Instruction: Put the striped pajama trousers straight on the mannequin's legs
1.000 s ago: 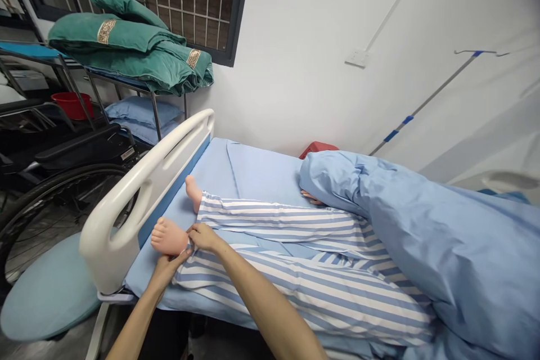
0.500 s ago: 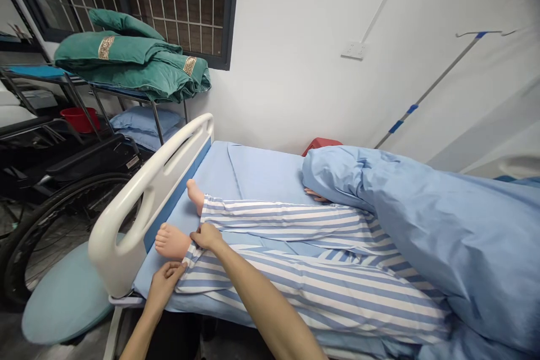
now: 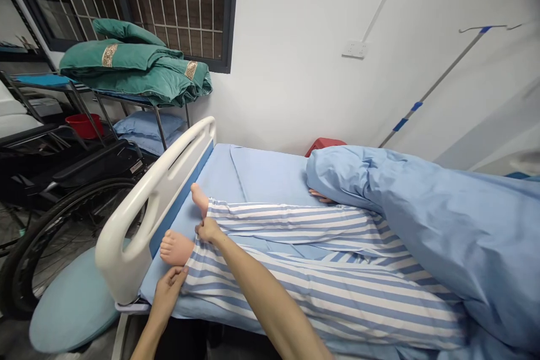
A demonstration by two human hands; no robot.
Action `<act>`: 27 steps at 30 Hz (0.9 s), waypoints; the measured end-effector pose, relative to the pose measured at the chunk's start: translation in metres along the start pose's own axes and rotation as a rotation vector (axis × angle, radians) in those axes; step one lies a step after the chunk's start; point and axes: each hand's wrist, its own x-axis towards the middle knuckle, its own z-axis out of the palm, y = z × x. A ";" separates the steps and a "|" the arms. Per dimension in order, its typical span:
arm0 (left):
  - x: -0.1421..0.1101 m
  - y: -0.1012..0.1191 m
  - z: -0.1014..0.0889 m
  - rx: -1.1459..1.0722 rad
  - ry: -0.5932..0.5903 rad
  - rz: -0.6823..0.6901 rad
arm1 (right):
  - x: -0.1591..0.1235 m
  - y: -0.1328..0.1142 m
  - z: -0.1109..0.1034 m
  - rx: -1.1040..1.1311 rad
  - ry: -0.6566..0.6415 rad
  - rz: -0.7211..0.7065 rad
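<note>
A mannequin with plastic-looking feet lies on the bed in blue-and-white striped trousers. Its nearer foot sticks out of the trouser cuff, toes up; the farther foot shows beyond it. My left hand pinches the near side of the nearer leg's cuff. On the other side of that cuff, my right hand is closed on the cloth, its forearm crossing above the leg. A light blue quilt hides the upper body, and a mannequin hand peeks out under its edge.
A white footboard closes the bed's left end. Beyond it stand a wheelchair and a round pale-blue board. Green folded quilts lie on a rack by the window. An IV pole rises at the right.
The view has shifted slightly, so the bed appears a little farther right and lower. Both hands keep hold of the nearer cuff, which looks drawn slightly straighter around the ankle.
</note>
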 end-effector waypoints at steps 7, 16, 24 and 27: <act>0.001 -0.005 -0.005 0.027 0.100 -0.002 | 0.006 0.005 -0.005 -0.033 0.098 0.106; -0.006 -0.008 -0.003 0.175 0.136 0.035 | -0.069 0.050 -0.019 -0.165 0.305 -0.117; -0.019 -0.006 0.001 0.422 0.416 0.095 | -0.167 0.128 -0.070 -0.290 0.473 -0.143; -0.032 0.005 0.016 0.663 0.489 0.357 | -0.188 0.151 -0.083 -0.326 0.522 -0.124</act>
